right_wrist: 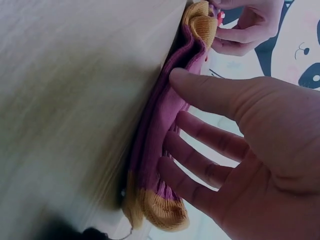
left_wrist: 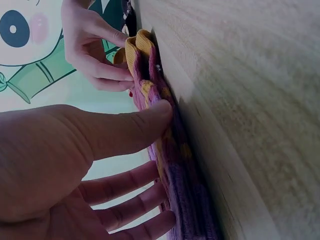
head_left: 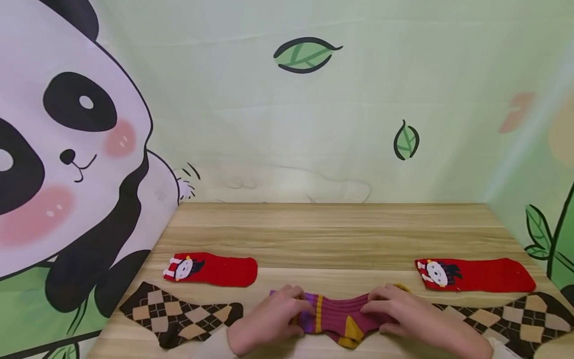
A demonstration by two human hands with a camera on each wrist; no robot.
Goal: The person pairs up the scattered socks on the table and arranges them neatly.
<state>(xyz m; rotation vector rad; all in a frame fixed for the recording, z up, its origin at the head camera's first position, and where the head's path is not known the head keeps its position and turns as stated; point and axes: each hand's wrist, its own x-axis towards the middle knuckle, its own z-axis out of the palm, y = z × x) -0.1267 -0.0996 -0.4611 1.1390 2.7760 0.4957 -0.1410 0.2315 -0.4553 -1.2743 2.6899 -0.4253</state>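
Two purple socks [head_left: 336, 309] with yellow toes, heels and stripes lie stacked flat near the table's front. At the violet cuff end, my left hand [head_left: 264, 321] touches them with its thumb and fingertips. Toward the toe end, my right hand [head_left: 410, 319] rests its thumb and fairly straight fingers on the fabric. The left wrist view shows the layered sock edges [left_wrist: 177, 165] under my left thumb [left_wrist: 130, 130]. In the right wrist view, the yellow toes [right_wrist: 165, 212] stick out past my right fingers [right_wrist: 195, 150].
Behind on the left lies a red sock [head_left: 228, 270] with a cartoon face, and another red sock [head_left: 489, 275] lies at the right. Brown argyle socks lie on both sides, one on the left [head_left: 193, 319] and one on the right [head_left: 506, 319]. A printed backdrop [head_left: 251, 124] borders the wooden table [head_left: 332, 229].
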